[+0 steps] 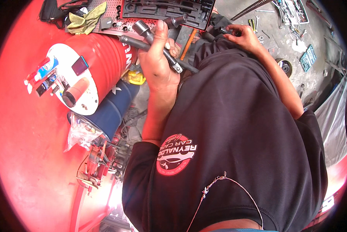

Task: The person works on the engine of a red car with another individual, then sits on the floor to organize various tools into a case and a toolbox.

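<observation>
My left hand (158,58) is closed around several dark socket tools, its thumb pointing up. Among them are a deep socket (141,28) with its open end facing up and an extension bar (174,63) with a bright square drive end. Another dark bar (132,41) sticks out past the fingers to the left, and a further dark socket-like piece (177,20) shows behind the thumb. At the far side of my lap, my right hand (243,36) pinches a small black piece (221,30), perhaps a socket; its exact kind is hard to make out.
Ahead lies an open black tool case (165,13) with moulded slots. A red drum (107,58) at the left carries a phone (79,65) and bottles on its white top, beside a blue drum (117,106). Wrenches fill a tray (291,13) on the floor at the right.
</observation>
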`<action>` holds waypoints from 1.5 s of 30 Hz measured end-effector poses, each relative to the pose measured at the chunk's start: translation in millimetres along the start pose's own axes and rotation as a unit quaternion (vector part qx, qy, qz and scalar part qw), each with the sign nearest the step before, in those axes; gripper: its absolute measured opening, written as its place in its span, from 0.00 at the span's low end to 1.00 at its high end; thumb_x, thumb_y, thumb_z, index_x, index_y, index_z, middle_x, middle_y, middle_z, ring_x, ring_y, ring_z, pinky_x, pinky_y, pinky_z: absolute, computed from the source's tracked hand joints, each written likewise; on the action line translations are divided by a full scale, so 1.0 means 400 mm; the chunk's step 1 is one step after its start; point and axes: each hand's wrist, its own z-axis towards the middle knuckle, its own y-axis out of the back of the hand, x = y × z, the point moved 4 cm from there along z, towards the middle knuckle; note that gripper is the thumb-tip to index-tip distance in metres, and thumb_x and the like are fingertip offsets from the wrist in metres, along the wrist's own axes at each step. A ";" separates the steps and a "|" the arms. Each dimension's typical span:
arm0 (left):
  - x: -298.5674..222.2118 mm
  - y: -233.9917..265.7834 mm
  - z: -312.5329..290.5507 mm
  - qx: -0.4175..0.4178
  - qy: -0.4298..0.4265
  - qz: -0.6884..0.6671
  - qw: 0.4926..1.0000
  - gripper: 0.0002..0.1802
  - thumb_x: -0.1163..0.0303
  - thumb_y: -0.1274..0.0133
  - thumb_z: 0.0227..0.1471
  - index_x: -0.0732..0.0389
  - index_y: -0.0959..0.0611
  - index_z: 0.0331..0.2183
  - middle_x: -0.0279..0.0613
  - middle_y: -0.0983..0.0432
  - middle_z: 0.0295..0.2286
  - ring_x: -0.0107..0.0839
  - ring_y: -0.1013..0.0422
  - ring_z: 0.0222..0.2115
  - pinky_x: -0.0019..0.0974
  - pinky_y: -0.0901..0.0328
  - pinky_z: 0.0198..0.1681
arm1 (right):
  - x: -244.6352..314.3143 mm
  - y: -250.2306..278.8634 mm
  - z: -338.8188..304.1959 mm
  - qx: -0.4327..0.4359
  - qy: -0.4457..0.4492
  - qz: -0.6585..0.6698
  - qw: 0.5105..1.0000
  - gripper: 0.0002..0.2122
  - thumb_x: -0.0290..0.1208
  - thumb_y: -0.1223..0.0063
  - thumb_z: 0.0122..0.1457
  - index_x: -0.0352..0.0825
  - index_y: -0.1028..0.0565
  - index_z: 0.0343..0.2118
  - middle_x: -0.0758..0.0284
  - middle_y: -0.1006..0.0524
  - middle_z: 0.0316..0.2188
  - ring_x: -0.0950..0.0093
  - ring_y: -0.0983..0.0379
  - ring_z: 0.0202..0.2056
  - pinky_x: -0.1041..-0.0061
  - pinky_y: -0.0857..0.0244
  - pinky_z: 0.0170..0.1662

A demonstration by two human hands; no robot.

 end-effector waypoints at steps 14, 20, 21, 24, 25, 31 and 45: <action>0.042 0.066 0.089 -0.068 0.095 -0.058 0.991 0.12 0.63 0.44 0.57 0.52 0.27 0.24 0.25 0.35 0.14 0.17 0.40 0.11 0.23 0.45 0.10 | -0.004 -0.017 0.001 0.041 0.028 -0.013 0.999 0.20 0.41 0.37 0.51 0.33 0.22 0.43 0.61 0.25 0.22 0.69 0.29 0.23 0.69 0.35 0.30; 0.030 0.058 0.083 -0.081 0.042 -0.005 0.996 0.12 0.63 0.44 0.57 0.52 0.27 0.24 0.24 0.37 0.14 0.16 0.42 0.11 0.23 0.47 0.11 | 0.005 -0.022 0.018 0.043 0.025 -0.008 0.999 0.20 0.41 0.36 0.51 0.33 0.22 0.43 0.62 0.24 0.22 0.71 0.29 0.24 0.70 0.35 0.30; 0.030 0.054 0.082 -0.080 0.033 0.004 0.996 0.12 0.64 0.44 0.57 0.52 0.27 0.24 0.24 0.37 0.14 0.16 0.42 0.11 0.23 0.47 0.11 | 0.002 -0.023 0.018 0.043 0.024 -0.007 0.999 0.20 0.41 0.36 0.51 0.33 0.22 0.43 0.62 0.24 0.23 0.71 0.29 0.24 0.70 0.35 0.30; 0.026 0.047 0.082 -0.078 0.013 0.026 0.997 0.12 0.64 0.44 0.57 0.52 0.27 0.24 0.24 0.37 0.14 0.16 0.42 0.11 0.23 0.48 0.12 | 0.002 -0.024 0.023 0.041 0.025 -0.005 0.999 0.20 0.41 0.35 0.51 0.34 0.21 0.43 0.62 0.24 0.24 0.71 0.28 0.25 0.70 0.34 0.30; 0.025 0.046 0.082 -0.077 0.011 0.029 0.997 0.12 0.64 0.44 0.57 0.52 0.27 0.24 0.24 0.38 0.14 0.16 0.42 0.12 0.23 0.48 0.12 | 0.003 -0.025 0.024 0.040 0.026 -0.006 0.999 0.20 0.40 0.35 0.51 0.34 0.21 0.43 0.62 0.24 0.24 0.71 0.28 0.25 0.71 0.34 0.31; 0.027 0.044 0.080 -0.078 0.005 0.041 0.996 0.12 0.64 0.43 0.57 0.53 0.27 0.24 0.24 0.39 0.14 0.16 0.43 0.12 0.23 0.48 0.13 | 0.011 -0.023 0.029 0.032 0.030 -0.012 0.999 0.20 0.41 0.35 0.51 0.34 0.21 0.43 0.61 0.24 0.24 0.71 0.28 0.26 0.71 0.34 0.31; 0.006 0.021 0.059 -0.032 -0.091 0.090 0.991 0.13 0.67 0.45 0.58 0.55 0.27 0.23 0.27 0.40 0.16 0.18 0.43 0.14 0.23 0.47 0.15 | 0.011 -0.034 0.029 0.044 0.004 -0.014 0.999 0.21 0.41 0.34 0.50 0.35 0.22 0.45 0.61 0.24 0.24 0.72 0.28 0.25 0.71 0.34 0.31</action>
